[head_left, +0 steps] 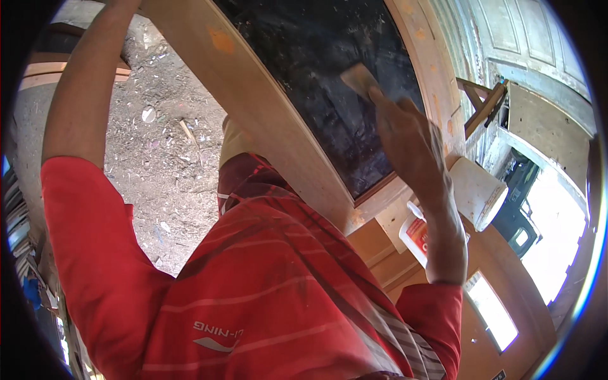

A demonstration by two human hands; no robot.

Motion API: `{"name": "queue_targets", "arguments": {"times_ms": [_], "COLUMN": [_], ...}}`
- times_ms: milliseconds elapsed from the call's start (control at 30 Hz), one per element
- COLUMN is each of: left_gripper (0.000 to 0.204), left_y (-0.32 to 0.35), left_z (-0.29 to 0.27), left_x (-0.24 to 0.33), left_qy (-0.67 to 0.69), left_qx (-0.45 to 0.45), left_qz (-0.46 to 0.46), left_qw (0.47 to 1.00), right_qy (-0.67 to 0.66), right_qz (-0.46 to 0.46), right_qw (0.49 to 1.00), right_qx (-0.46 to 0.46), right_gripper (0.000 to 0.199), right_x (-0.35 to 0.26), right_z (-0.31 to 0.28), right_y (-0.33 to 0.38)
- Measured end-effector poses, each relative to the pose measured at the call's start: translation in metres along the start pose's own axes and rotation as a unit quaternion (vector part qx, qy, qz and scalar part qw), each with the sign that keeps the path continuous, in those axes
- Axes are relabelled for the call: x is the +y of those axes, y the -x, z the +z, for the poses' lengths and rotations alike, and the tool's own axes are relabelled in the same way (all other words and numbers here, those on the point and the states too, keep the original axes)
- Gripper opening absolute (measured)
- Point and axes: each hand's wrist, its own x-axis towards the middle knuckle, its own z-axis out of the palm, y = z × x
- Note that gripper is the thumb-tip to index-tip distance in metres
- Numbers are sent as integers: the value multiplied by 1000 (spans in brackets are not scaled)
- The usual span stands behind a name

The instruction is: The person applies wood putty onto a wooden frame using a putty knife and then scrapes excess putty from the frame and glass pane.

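Observation:
My right hand [411,136] is closed round a putty knife [361,81], its wide flat blade pointing up and left. The blade is over the dark, smudged panel [329,82] set in a wooden frame [266,104]; whether it touches the surface I cannot tell. Orange-brown filler patches [221,40] mark the frame in several spots. My left forearm stretches up along the left side to the top edge, and the left hand lies beyond the picture.
Right of the frame are a white bucket [476,193] and a white tub with a red label [416,237]. A brown wooden panel with a rectangular opening [506,278] lies at lower right. Debris litters the dirt ground [161,126]. Curved wooden pieces [44,75] sit at upper left.

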Motion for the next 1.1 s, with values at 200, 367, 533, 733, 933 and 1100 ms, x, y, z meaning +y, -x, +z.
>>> {"name": "queue_targets", "arguments": {"times_ms": [200, 367, 533, 733, 933, 1100], "left_gripper": [58, 58, 59, 62, 61, 62], "left_y": [-1, -1, -2, -3, 4, -4], "left_z": [-6, -7, -16, -10, -16, -14], "left_x": [17, 18, 19, 14, 18, 23], "left_qy": [-74, -1, 1, -26, 16, 6], "left_qx": [22, -6, -26, -28, -2, -5], "left_qz": [-12, 5, -21, 0, -2, 12], "left_qw": [997, 1000, 999, 999, 1000, 1000], "right_qy": [8, -7, 63, 12, 33, 2], "right_qz": [26, -33, 24, -1, 20, 18], "right_qw": [997, 999, 991, 1000, 993, 999], "right_qx": [-73, 33, -117, -24, -108, -50], "right_gripper": [41, 43, 41, 42, 42, 43], "right_x": [3, 6, 6, -11, 5, 4], "right_z": [6, 2, -3, 2, -9, 1], "right_y": [74, 4, 56, 20, 43, 47]}}
